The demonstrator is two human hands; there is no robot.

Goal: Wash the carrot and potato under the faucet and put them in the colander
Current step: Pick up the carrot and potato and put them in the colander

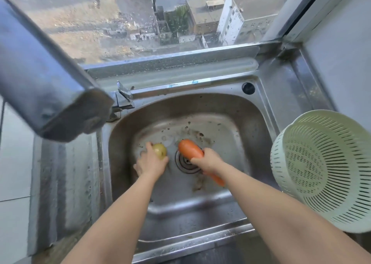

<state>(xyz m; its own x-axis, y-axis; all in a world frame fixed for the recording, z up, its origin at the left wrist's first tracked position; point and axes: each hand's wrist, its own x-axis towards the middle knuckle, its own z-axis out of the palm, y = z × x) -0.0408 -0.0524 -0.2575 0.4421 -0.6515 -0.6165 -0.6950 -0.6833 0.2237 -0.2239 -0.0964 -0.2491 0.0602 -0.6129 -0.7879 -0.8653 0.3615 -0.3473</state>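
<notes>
Down in the steel sink [230, 127], my left hand [149, 161] grips a yellowish potato [160, 150] near the basin floor, left of the drain. My right hand [207, 160] holds an orange carrot [189, 148] around its middle; the thick end points up-left over the drain [185, 162] and the thin tip sticks out below my wrist. The faucet spout [50, 87] reaches in large and blurred from the upper left, its mouth above the sink's left edge. No water is visibly running. A pale green colander [325, 169] stands tilted on the counter at the right, with nothing in it.
The faucet base and lever [124, 97] sit at the sink's back left corner. A window [140, 19] runs behind the sink, with a steel ledge below it. Dirt specks lie on the basin floor. Steel drainboard to the left, white wall at the right.
</notes>
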